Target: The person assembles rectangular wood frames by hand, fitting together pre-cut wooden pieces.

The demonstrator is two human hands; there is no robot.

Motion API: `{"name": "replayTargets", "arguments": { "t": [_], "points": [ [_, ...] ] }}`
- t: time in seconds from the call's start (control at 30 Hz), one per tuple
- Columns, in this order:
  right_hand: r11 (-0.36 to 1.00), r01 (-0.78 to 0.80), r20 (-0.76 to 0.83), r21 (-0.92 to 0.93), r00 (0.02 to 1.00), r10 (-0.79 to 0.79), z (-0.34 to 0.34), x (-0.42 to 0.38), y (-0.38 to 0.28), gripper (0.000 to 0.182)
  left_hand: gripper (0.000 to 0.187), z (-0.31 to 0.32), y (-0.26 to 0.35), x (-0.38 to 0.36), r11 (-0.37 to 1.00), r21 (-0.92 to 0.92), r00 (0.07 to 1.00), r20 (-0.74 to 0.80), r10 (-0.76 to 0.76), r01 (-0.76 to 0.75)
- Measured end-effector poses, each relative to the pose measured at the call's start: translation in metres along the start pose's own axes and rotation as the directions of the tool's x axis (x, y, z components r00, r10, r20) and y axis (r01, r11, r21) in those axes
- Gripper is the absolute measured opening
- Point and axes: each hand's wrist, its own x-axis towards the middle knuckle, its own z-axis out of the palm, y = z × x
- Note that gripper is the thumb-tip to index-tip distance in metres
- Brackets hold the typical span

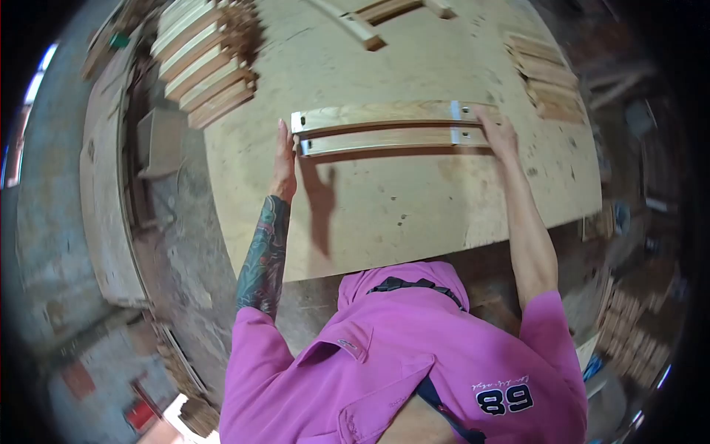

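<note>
Two pale wooden rails lie side by side across the tabletop, an upper rail [377,116] and a lower rail [384,140], with a narrow gap between them. Dark holes show near their ends. My left hand [285,163] is upright, with fingers stretched straight and the palm side against the rails' left ends. At the other end, my right hand [500,135] is closed around the right ends of the rails; some of its fingers are hidden. A shadow of my left hand falls on the table.
The plywood table [414,214] carries a stack of wooden pieces [203,59] at back left and another stack [543,78] at back right. A wooden frame [377,18] lies at the far edge. Beyond the left side stands a long bench [103,185].
</note>
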Motion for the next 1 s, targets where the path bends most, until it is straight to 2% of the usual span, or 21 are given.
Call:
{"name": "replayTargets", "arguments": {
  "t": [0.03,0.1,0.13,0.17,0.2,0.23,0.3,0.33,0.37,0.43,0.47,0.53,0.6,0.63,0.67,0.73,0.83,0.93,1.0],
  "points": [
    [0.997,0.073,-0.020,0.026,0.997,-0.072,-0.007,-0.002,-0.010,0.087,0.094,-0.010,-0.001,-0.003,0.998,-0.046,0.999,-0.016,0.042,-0.043],
    [0.966,0.222,-0.066,0.132,0.974,-0.215,-0.023,-0.018,-0.015,0.074,0.083,-0.025,-0.013,-0.035,0.977,0.003,0.976,-0.021,0.215,-0.215],
    [0.935,0.291,-0.090,0.204,0.956,-0.278,-0.033,-0.035,-0.012,0.067,0.075,-0.021,-0.004,-0.066,0.983,-0.006,0.982,-0.031,0.185,-0.185],
    [0.920,0.344,-0.117,0.187,0.938,-0.327,-0.042,-0.055,-0.012,0.062,0.074,-0.020,-0.009,-0.086,0.987,0.021,0.985,-0.060,0.161,-0.160],
    [0.940,0.339,-0.143,0.027,0.932,-0.332,-0.043,-0.063,0.009,0.064,0.073,-0.018,-0.022,-0.102,0.990,0.042,0.986,-0.089,0.139,-0.135],
    [0.951,0.306,-0.098,0.045,0.949,-0.301,-0.045,-0.078,0.017,0.064,0.072,-0.015,-0.039,-0.114,0.992,0.062,0.986,-0.119,0.118,-0.112],
    [0.966,0.255,-0.021,-0.036,0.967,-0.256,-0.038,-0.093,0.045,0.063,0.071,-0.011,-0.072,-0.133,0.993,0.097,0.982,-0.173,0.078,-0.062],
    [0.987,0.157,0.116,-0.018,0.981,-0.154,-0.033,-0.094,0.060,0.065,0.070,-0.012,-0.079,-0.138,0.992,0.118,0.979,-0.194,0.061,-0.039],
    [0.998,0.061,0.247,-0.015,0.967,-0.055,-0.028,-0.092,0.074,0.068,0.068,-0.012,-0.081,-0.143,0.974,0.227,0.974,-0.223,0.050,0.002],
    [0.989,0.138,0.175,-0.062,0.977,-0.125,-0.014,-0.093,0.096,0.071,0.065,-0.015,-0.078,-0.127,0.903,0.423,0.957,-0.285,0.055,0.074],
    [0.993,0.120,0.152,0.010,0.981,-0.120,-0.018,-0.091,0.095,0.071,0.056,-0.019,-0.061,-0.110,0.853,0.521,0.938,-0.304,0.166,0.018],
    [0.985,0.074,0.114,0.155,0.989,-0.092,-0.024,-0.088,0.085,0.071,0.042,-0.018,0.011,-0.065,0.745,0.666,0.894,-0.309,0.324,-0.040],
    [0.983,0.120,0.045,0.139,0.991,-0.127,-0.038,-0.079,0.061,0.067,0.039,-0.044,0.043,0.016,0.390,0.895,0.757,-0.096,0.647,-0.219],
    [0.982,0.141,0.013,0.125,0.990,-0.143,-0.044,-0.077,0.052,0.066,0.054,-0.054,0.071,0.052,0.317,0.931,0.797,-0.048,0.602,-0.183],
    [0.975,0.145,0.021,0.166,0.988,-0.151,-0.044,-0.075,0.049,0.062,0.057,-0.069,0.086,0.096,0.135,0.951,0.691,0.100,0.716,-0.278],
    [0.957,0.159,0.034,0.243,0.984,-0.172,-0.042,-0.072,0.048,0.055,0.054,-0.077,0.131,0.153,0.040,0.998,0.854,0.029,0.520,-0.058],
    [0.934,0.170,0.101,0.315,0.972,-0.211,-0.040,-0.087,0.038,0.048,0.041,-0.084,0.146,0.206,-0.073,0.996,0.870,-0.002,0.493,0.044],
    [0.936,0.138,0.170,0.323,0.965,-0.201,-0.035,-0.110,0.030,0.044,0.029,-0.094,0.140,0.224,-0.136,0.990,0.821,0.045,0.570,0.040],
    [0.943,0.116,0.198,0.313,0.963,-0.184,-0.035,-0.123,0.029,0.041,0.022,-0.109,0.143,0.216,-0.266,0.953,0.654,0.292,0.698,-0.141]
  ]
}}
